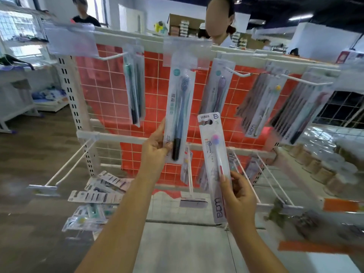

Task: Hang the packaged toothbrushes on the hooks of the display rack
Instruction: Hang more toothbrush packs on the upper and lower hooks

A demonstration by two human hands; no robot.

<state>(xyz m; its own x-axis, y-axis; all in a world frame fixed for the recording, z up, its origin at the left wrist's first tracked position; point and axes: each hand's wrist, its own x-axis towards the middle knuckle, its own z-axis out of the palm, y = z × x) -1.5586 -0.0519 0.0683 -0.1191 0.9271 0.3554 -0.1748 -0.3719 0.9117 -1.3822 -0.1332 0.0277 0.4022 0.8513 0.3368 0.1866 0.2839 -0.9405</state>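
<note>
Your left hand [155,148] grips the lower end of a blue brush pack [178,113], thumb curled across its front at the dark handle and fingers behind it. That pack stands nearly upright above your fingers, its top reaching a clear tag [186,53] on the rack's [82,133] upper rail; whether its hole sits on a hook there you cannot tell.

Your right hand [239,196] pinches a pink brush pack [216,166] along its right edge, thumb on the front, fingers curled behind. The pack rises up and slightly left from your fingers, free of any hook, with its hang hole at the top end just right of the blue pack's lower half.

Above your right fingers a purple pack [218,87] hangs on the upper rail, and further right two bunches of packs [260,103] dangle from a hook [307,80]. Up and left of your left fingers a green pack [134,83] hangs alone. Below your left wrist loose packs [96,196] lie in a heap. Bare lower hooks [69,164] jut out left of it. Behind the rack's wire grid is red tile [153,75], and a person [222,34] stands beyond the top rail.
</note>
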